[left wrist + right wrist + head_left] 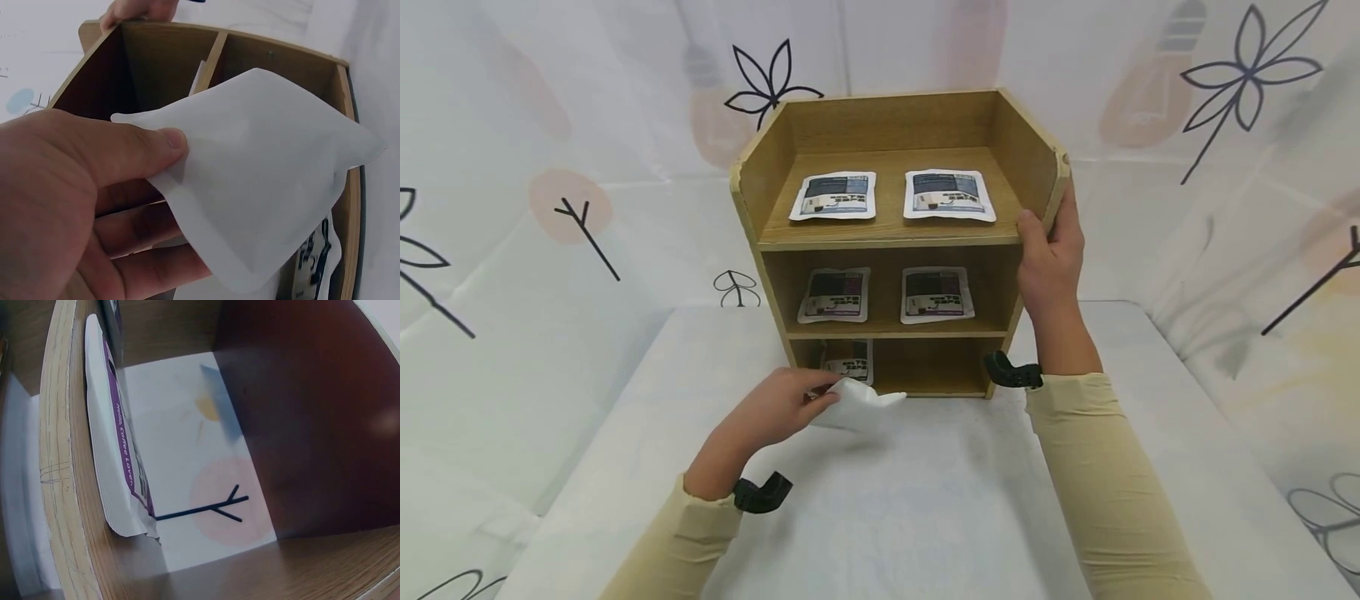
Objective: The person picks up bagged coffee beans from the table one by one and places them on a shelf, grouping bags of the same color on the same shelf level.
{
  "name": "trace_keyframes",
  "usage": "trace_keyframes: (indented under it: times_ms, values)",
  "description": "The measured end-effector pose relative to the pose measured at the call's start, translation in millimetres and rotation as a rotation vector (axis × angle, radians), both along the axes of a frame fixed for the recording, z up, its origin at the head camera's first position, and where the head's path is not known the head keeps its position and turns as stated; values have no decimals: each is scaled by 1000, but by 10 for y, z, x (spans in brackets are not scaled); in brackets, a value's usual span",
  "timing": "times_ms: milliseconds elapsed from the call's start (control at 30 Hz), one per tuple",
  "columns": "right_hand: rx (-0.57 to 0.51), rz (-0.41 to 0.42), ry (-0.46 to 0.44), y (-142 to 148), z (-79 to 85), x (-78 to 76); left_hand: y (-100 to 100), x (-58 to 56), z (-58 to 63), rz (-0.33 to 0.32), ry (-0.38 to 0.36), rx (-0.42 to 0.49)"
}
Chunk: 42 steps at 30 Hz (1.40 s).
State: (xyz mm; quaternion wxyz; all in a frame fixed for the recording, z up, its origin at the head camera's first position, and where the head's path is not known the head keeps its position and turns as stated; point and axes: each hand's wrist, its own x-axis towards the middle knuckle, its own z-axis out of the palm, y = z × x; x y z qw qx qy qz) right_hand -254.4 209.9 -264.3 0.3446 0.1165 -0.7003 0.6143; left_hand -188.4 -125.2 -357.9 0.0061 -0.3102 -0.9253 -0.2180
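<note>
My left hand [778,408] pinches a flat white pouch [256,169] by one corner, thumb on top and fingers beneath. Its plain side faces the left wrist camera, in front of the lowest tier of a small wooden shelf [891,243]. My right hand [1054,262] grips the front edge of the shelf's right side panel, near the top. On the upper tier lie two printed pouches [951,196], and two darker-labelled pouches [833,296] lie on the middle one. Another pouch [853,367] sits at the left of the bottom tier, partly hidden behind my left hand.
The shelf stands on a table with a white cover [880,517], against a patterned sheet [880,50]. In the right wrist view a pouch [115,437] with a purple band and "Coffee Lover" lettering lies along a wooden shelf board [59,456].
</note>
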Motion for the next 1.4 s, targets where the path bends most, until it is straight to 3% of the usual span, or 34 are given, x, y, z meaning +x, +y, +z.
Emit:
trace_keyframes:
  times_ms: [167,333,900,1100,1233,1400]
  values:
    - [9,0,0,-81,102,150,155,-37,16,15,26,15]
    - [11,0,-18,-112,132,205,279,-80,-1,17,42,34]
    - [17,-8,-14,-102,116,194,638,-155,-83,-18,182,-3]
    - [29,-16,-19,-28,45,72,759,-167,-94,-12,205,-71]
    - [28,-14,-20,-13,30,53,830,-183,-127,-46,286,-98]
    - [17,-2,-27,-89,116,186,907,-216,-198,-93,427,-154]
